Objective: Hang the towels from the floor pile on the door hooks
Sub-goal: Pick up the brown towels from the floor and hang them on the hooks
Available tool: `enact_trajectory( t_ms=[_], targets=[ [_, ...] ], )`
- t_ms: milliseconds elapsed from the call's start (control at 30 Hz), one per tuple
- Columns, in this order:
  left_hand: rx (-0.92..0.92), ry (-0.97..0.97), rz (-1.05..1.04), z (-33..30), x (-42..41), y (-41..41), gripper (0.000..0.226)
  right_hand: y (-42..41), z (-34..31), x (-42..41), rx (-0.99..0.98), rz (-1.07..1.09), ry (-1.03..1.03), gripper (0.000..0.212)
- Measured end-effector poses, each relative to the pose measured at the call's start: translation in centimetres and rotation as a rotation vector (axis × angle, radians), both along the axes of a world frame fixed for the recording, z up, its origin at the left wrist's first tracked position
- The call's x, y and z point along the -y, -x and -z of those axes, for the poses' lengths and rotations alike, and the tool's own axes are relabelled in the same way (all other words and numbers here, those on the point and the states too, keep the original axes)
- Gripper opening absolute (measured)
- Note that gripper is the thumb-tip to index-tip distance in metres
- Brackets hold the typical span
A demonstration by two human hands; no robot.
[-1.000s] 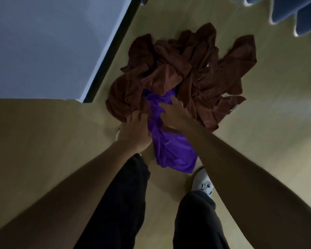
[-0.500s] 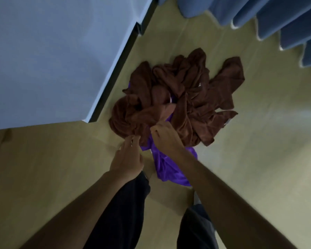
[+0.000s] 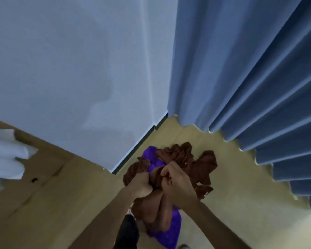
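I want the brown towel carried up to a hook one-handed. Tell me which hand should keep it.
Right, probably. The right hand grips the brown towel higher on the bunch, so most of the cloth hangs below it. The left hand grips lower at the side and could let go to steady the towel.

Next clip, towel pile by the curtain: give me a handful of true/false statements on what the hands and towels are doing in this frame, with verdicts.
1. Both hands grip a brown towel. True.
2. The left hand is open and idle. False: its fingers are curled round the brown cloth.
3. A purple towel shows under the brown one. True.
4. The right hand holds the blue curtain. False: it grips the brown towel; the curtain hangs apart.
5. The pile of towels lies on a table. False: it lies on the floor.
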State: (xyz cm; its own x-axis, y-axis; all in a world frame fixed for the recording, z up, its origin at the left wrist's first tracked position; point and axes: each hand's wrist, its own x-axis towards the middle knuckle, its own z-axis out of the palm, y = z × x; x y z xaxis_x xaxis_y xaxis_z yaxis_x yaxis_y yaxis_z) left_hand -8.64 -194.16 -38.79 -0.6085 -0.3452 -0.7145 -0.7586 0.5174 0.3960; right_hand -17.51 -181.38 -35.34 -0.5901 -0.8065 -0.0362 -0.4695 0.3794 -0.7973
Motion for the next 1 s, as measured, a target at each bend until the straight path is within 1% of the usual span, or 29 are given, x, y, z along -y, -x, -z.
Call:
enact_trajectory(
  t_ms=[67,100,167,233,300,367,400,433,500,533,600,700,767,833,900,1000],
  targets=[
    [-0.103,0.07,-0.049,-4.2,-0.9,-0.1,0.043,0.2,-3.5,-1.4,-0.007,-0.029,0.029,0.018],
    [-0.144,0.122,-0.063,-6.5,-1.2,-0.2,0.036,0.3,-5.3,-2.0,-0.015,-0.058,0.018,0.021],
    [-0.231,0.211,-0.071,-11.4,-1.6,-0.3,0.023,0.5,-8.6,-3.1,-0.052,-0.144,-0.05,0.027],
    [-0.291,0.283,-0.066,-16.5,-1.8,-0.8,0.018,0.5,-11.7,-3.7,-0.128,-0.188,-0.16,0.028],
    [-0.331,0.341,-0.048,-21.6,-2.1,-1.6,0.023,0.2,-15.0,-3.8,-0.147,-0.155,-0.177,0.023],
    [-0.376,0.383,-0.043,-26.6,-2.4,-2.8,0.03,-0.2,-18.2,-3.2,-0.165,-0.148,-0.084,0.021],
    [-0.402,0.411,-0.043,-28.9,-2.6,-3.4,0.031,-0.5,-19.8,-2.6,-0.187,-0.183,-0.039,0.023],
    [-0.426,0.44,-0.044,-31.1,-2.7,-4.0,0.033,-0.9,-21.5,-1.8,-0.194,-0.246,-0.004,0.031],
    [-0.453,0.493,-0.038,-34.9,-2.9,-5.4,0.037,-1.9,-25.0,0.1,-0.136,-0.398,0.062,0.05],
    [-0.461,0.522,-0.037,-36.5,-2.9,-6.2,0.038,-2.5,-26.5,0.9,-0.099,-0.454,0.088,0.053],
    [-0.477,0.581,-0.067,-39.2,-2.8,-8.1,0.038,-3.9,-29.3,2.2,-0.076,-0.489,0.108,0.05],
    [-0.496,0.684,-0.162,-42.1,-2.3,-12.0,0.025,-6.3,-32.0,3.5,-0.12,-0.48,0.173,0.027],
    [-0.54,0.742,-0.236,-43.3,-2.1,-15.1,0.016,-8.5,-33.6,4.2,-0.159,-0.474,0.22,0.019],
    [-0.594,0.769,-0.3,-44.0,-2.2,-18.2,0.012,-11.1,-35.1,4.8,-0.194,-0.49,0.232,0.018],
    [-0.657,0.772,-0.343,-44.6,-2.5,-20.9,0.012,-13.6,-36.4,5.4,-0.226,-0.514,0.225,0.022],
    [-0.719,0.791,-0.39,-45.8,-2.9,-24.6,0.017,-16.9,-38.2,5.9,-0.176,-0.586,0.186,0.027]
  ],
)
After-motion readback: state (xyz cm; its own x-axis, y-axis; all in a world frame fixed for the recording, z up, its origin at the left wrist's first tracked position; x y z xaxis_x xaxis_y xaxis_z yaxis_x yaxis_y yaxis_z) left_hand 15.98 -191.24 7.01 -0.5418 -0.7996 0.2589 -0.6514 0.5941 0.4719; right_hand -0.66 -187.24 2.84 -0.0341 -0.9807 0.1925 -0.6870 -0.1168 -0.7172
